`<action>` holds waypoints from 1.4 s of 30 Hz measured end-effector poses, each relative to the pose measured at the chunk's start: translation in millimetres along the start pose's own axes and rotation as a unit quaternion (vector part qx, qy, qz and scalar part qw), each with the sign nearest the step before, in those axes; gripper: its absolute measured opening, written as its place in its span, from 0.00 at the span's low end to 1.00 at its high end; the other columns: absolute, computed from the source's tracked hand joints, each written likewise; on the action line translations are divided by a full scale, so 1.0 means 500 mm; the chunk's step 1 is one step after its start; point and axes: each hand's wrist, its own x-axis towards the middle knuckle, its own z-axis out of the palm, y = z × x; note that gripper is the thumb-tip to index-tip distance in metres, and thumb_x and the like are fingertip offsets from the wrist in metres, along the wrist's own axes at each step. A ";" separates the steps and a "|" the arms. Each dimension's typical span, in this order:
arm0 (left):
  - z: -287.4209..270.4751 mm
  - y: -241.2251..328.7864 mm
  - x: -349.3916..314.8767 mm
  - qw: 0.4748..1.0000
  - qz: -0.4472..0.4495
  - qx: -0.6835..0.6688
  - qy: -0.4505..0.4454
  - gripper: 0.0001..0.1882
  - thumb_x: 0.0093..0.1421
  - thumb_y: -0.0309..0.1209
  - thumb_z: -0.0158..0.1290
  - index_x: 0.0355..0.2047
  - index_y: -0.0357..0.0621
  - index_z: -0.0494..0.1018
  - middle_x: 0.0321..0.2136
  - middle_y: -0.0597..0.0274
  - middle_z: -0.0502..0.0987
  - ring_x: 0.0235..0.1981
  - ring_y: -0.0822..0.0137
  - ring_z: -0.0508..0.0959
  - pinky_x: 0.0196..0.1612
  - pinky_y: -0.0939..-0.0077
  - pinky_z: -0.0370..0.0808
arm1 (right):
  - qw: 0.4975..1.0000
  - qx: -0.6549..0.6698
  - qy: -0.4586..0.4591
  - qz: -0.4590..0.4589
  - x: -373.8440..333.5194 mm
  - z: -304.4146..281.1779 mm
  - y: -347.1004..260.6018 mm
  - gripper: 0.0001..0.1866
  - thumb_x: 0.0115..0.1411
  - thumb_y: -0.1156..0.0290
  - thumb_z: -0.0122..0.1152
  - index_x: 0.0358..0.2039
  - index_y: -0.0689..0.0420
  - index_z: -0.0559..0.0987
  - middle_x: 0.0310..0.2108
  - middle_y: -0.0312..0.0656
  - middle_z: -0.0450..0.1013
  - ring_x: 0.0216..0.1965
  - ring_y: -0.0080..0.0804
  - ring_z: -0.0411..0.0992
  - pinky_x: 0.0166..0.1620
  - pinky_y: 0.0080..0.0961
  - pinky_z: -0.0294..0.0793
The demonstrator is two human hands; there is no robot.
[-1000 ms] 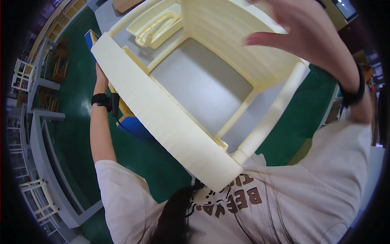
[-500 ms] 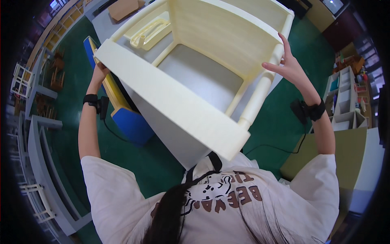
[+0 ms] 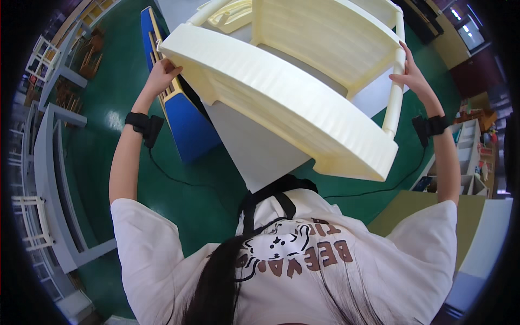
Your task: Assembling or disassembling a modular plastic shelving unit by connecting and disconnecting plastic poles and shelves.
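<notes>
A large cream plastic rack (image 3: 281, 92), made of broad panels joined by round tubes, is tilted over a grey-white table (image 3: 244, 138). My left hand (image 3: 161, 81) grips the left end of its near panel, thumb over the edge; the fingers behind are partly hidden. On the other side my right hand (image 3: 413, 78) is closed around the right-hand tube (image 3: 396, 97), thumb toward the inside. Through the gap at the upper left shows a shallow cream moulded part (image 3: 230, 16) of the rack. The rack's far end is cut off by the frame's top edge.
A blue panelled piece with yellow edges (image 3: 189, 127) stands against the table's left side, close to my left forearm. Grey frames (image 3: 49, 179) line the far left. White shelving (image 3: 468, 149) and an olive-topped cabinet (image 3: 428, 216) stand at the right. The floor is green.
The rack has shifted to the right and away from me, and its near panel has tipped so more of its broad face shows. Both hands have moved along with it, still gripping.
</notes>
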 end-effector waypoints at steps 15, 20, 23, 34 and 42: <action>-0.022 -0.021 -0.043 0.998 -0.015 0.038 0.037 0.12 0.48 0.26 0.53 0.33 0.31 0.70 0.30 0.56 0.75 0.30 0.70 0.74 0.38 0.79 0.69 | 0.952 -0.089 0.205 -0.207 -0.291 -0.046 -0.115 0.29 0.57 0.68 0.45 0.56 0.60 0.49 0.51 0.55 0.58 0.53 0.43 0.57 0.54 0.35 0.55; -0.039 -0.029 -0.025 0.997 -0.001 0.037 -0.066 0.13 0.50 0.26 0.51 0.36 0.32 0.69 0.31 0.59 0.75 0.34 0.72 0.74 0.41 0.79 0.69 | 0.902 -0.028 0.347 -0.256 -0.510 0.098 -0.174 0.24 0.53 0.66 0.52 0.46 0.67 0.60 0.29 0.53 0.70 0.29 0.39 0.68 0.35 0.33 0.67; -0.052 -0.026 -0.022 0.980 0.059 -0.071 -0.176 0.14 0.52 0.23 0.48 0.40 0.32 0.67 0.34 0.62 0.73 0.37 0.75 0.72 0.43 0.81 0.68 | 0.924 -0.028 0.308 -0.224 -0.450 0.294 -0.283 0.18 0.46 0.74 0.57 0.38 0.66 0.67 0.24 0.49 0.70 0.26 0.37 0.68 0.30 0.30 0.66; -0.158 -0.125 0.061 0.935 0.114 -0.070 -0.329 0.13 0.55 0.25 0.42 0.40 0.34 0.68 0.31 0.58 0.74 0.35 0.72 0.74 0.42 0.80 0.69 | 0.904 -0.297 0.074 -0.299 -0.197 0.658 -0.449 0.09 0.40 0.75 0.56 0.25 0.60 0.71 0.20 0.37 0.64 0.23 0.28 0.65 0.28 0.21 0.64; -0.143 -0.188 0.075 0.937 0.153 0.104 -0.297 0.12 0.54 0.24 0.43 0.38 0.34 0.69 0.29 0.54 0.75 0.32 0.67 0.75 0.37 0.77 0.70 | 0.876 -0.262 0.154 -0.375 -0.105 0.779 -0.444 0.07 0.39 0.74 0.52 0.23 0.59 0.71 0.18 0.35 0.62 0.23 0.26 0.63 0.27 0.21 0.62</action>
